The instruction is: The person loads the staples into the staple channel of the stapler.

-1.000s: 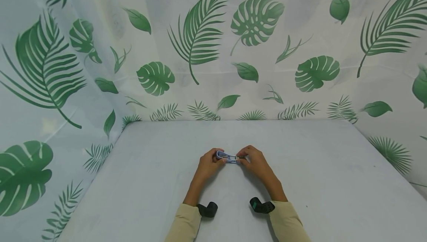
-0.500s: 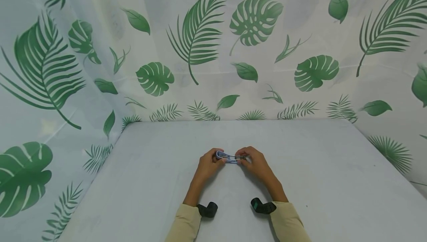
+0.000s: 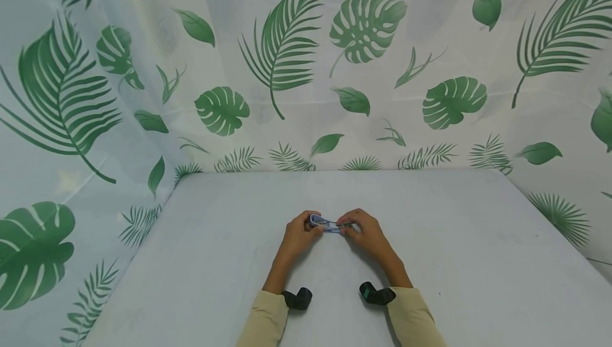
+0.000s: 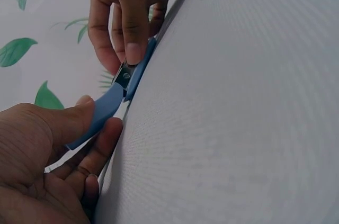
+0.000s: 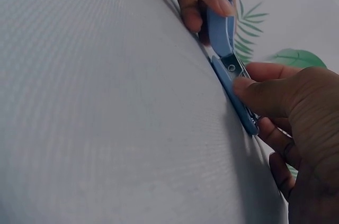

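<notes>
A leaf-printed cloth [image 3: 306,70] rises behind the blue tool [image 3: 319,221] and also stands to its left and right. The pale surface [image 3: 229,240] spreads below the tool, reaching well past it on both sides and on the person's side; the surface's far edge, where the cloth begins, runs straight across beyond the tool, well apart from it.

Two tan sleeves [image 3: 415,318] come in from the person's side of the tool, each with a black wrist device [image 3: 298,299] at the cuff. The left hand [image 3: 301,235] is at the tool's left end, its thumb and index finger pinching the curved blue handle from opposite faces. The right hand [image 3: 365,230] is at the tool's right end, thumb and fingers pinching that part, its lower fingers loosely bent.

The tool lies between the hands, its long axis running left to right, nearly parallel to the far edge, with its looped end pointing left. It is low over the surface; whether it touches cannot be told. Toward its right half sits a metal piece [image 5: 231,61], with a small round rivet [image 4: 126,76] on it.
</notes>
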Demonstrator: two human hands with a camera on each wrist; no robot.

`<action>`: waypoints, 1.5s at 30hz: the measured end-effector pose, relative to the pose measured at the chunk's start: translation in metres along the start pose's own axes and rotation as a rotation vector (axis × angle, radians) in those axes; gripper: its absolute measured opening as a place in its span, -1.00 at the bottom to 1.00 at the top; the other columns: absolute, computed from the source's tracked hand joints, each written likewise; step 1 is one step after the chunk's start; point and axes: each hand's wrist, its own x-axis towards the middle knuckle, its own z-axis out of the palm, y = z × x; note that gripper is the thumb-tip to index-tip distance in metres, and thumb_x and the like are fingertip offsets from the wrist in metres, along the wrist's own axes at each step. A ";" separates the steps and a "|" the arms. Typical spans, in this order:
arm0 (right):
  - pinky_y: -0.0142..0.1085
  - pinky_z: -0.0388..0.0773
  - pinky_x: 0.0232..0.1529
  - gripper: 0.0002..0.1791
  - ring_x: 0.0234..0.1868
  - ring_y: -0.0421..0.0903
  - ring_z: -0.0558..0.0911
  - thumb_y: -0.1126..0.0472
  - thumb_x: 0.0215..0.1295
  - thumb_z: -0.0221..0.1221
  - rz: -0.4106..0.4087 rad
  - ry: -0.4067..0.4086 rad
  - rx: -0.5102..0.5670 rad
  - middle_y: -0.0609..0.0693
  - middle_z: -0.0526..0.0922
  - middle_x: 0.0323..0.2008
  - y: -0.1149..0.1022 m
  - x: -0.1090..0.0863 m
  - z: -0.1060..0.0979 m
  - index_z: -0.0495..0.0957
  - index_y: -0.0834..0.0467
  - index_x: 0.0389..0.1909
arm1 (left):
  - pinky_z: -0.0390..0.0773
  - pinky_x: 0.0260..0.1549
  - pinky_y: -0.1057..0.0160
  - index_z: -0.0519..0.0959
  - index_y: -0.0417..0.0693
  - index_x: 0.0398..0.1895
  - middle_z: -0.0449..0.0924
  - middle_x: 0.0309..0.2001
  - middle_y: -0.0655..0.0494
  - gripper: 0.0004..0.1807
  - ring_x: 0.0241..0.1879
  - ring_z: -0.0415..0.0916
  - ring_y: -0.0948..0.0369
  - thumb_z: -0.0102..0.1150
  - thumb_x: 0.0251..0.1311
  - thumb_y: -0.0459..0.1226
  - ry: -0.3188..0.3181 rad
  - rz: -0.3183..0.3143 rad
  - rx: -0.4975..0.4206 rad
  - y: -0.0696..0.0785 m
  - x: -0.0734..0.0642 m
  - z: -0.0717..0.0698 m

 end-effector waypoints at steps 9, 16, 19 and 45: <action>0.02 0.49 0.10 -0.84 -0.03 0.05 0.62 0.36 0.09 0.38 0.006 0.010 0.020 0.07 0.66 -0.17 -0.001 0.003 -0.002 0.67 0.16 -0.28 | 0.36 -0.38 0.34 0.57 -0.12 0.06 0.56 -0.30 0.09 -0.66 -0.37 0.35 0.26 0.29 0.23 -0.26 -0.005 -0.024 0.019 0.002 0.004 -0.001; -0.02 0.51 0.09 -0.82 -0.03 0.03 0.64 0.35 0.08 0.39 0.014 0.032 0.036 0.05 0.70 -0.18 0.000 0.002 -0.002 0.66 0.17 -0.27 | 0.35 -0.38 0.35 0.58 -0.12 0.05 0.55 -0.31 0.09 -0.67 -0.36 0.34 0.26 0.29 0.23 -0.26 -0.005 -0.024 0.025 0.003 0.004 -0.001; -0.02 0.51 0.10 -0.80 -0.02 0.03 0.65 0.35 0.07 0.40 0.024 0.036 0.048 0.03 0.71 -0.18 0.001 0.001 -0.002 0.66 0.16 -0.26 | 0.35 -0.38 0.34 0.57 -0.13 0.05 0.55 -0.31 0.09 -0.66 -0.36 0.35 0.26 0.29 0.23 -0.26 -0.007 -0.021 0.023 0.004 0.004 -0.002; -0.06 0.56 0.00 -0.79 -0.06 0.01 0.67 0.35 0.07 0.40 0.058 0.052 0.069 0.05 0.74 -0.15 0.004 -0.003 -0.004 0.65 0.16 -0.25 | 0.37 -0.39 0.37 0.58 -0.10 0.04 0.55 -0.30 0.11 -0.66 -0.36 0.36 0.28 0.31 0.21 -0.24 -0.015 -0.057 0.016 0.000 0.003 0.002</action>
